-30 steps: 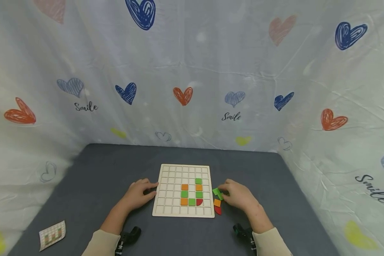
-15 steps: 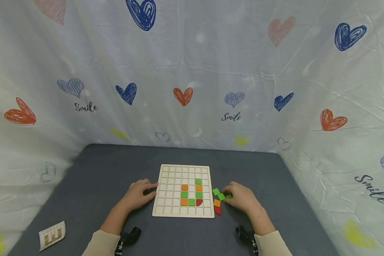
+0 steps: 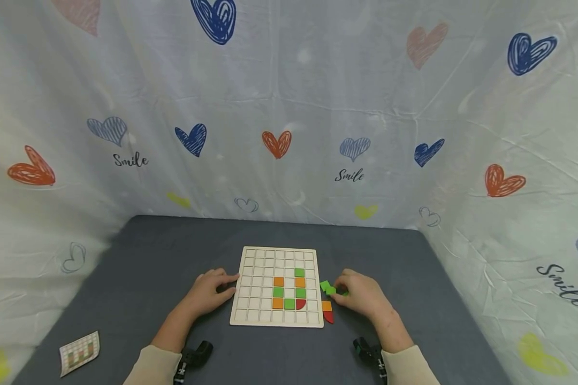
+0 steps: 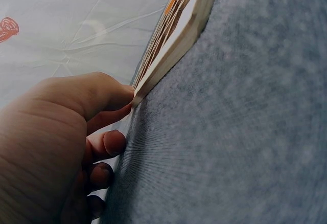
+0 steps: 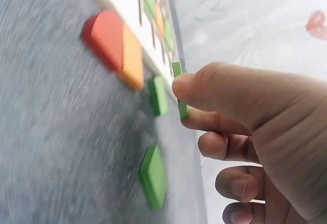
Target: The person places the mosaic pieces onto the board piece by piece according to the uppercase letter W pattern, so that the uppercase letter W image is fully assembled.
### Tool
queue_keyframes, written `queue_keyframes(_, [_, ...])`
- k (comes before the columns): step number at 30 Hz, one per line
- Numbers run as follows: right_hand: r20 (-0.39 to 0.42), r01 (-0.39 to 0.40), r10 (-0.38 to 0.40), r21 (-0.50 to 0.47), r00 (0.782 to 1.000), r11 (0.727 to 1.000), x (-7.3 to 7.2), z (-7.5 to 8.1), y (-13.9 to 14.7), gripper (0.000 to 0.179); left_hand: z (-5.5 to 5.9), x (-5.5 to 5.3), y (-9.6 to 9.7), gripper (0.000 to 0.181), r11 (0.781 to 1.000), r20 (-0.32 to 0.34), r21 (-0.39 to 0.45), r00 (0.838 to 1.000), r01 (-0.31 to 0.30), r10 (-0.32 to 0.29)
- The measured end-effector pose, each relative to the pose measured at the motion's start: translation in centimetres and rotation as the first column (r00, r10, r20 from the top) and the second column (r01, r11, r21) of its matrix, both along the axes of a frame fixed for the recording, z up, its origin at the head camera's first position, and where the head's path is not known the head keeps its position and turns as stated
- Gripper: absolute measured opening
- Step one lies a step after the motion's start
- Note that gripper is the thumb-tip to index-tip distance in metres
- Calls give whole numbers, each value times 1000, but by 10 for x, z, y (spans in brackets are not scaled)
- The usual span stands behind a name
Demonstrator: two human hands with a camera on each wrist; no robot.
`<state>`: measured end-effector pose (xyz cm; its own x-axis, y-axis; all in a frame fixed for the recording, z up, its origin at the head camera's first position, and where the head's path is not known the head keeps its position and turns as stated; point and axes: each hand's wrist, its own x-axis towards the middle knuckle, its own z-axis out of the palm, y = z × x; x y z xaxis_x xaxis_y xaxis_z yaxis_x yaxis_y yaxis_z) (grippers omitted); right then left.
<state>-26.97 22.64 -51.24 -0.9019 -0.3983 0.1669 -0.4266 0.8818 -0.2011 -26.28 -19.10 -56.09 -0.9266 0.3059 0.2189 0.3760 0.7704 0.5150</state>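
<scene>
My left hand [image 3: 208,292] rests at the left edge of a pale wooden grid board [image 3: 255,316]. In the left wrist view, its thumb and forefinger touch the board's edge [image 4: 166,65]. Right of the board, my right hand [image 3: 361,293] pinches a green square tile [image 5: 177,69] between thumb and forefinger, raised on its side. Two more green tiles lie near it, one close to the board [image 5: 159,96] and another below the fingers [image 5: 154,178]. An orange tile [image 3: 326,306] lies against a red rounded tile [image 3: 328,317] beside the board's lower right.
Several orange and green tiles and a red quarter-round tile [image 3: 301,304] sit in the board's cells. A printed pattern card [image 3: 79,353] lies at the front left of the grey table [image 3: 188,230]. A curtain with hearts [image 3: 308,80] encloses the back and sides.
My right hand has shifted around the loose green tiles, which have spread and moved, and it now pinches one of them. The left hand and the board have stayed put.
</scene>
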Motion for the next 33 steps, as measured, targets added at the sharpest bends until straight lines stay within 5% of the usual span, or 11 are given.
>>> queue_keyframes(13, [15,-170,170,-43,985,985,4,26,-50,21,-1,0,-2,43,1000,-3,-3,1000,4,-4])
queue_keyframes(23, [35,-283,285,-46,958,958,7,30,-93,20,1,1,-1,42,1000,2,-2,1000,0,0])
queue_keyframes(33, [33,-305,304,38,952,952,11,24,-129,21,3,1,-1,42,1000,-3,-14,1000,9,-9])
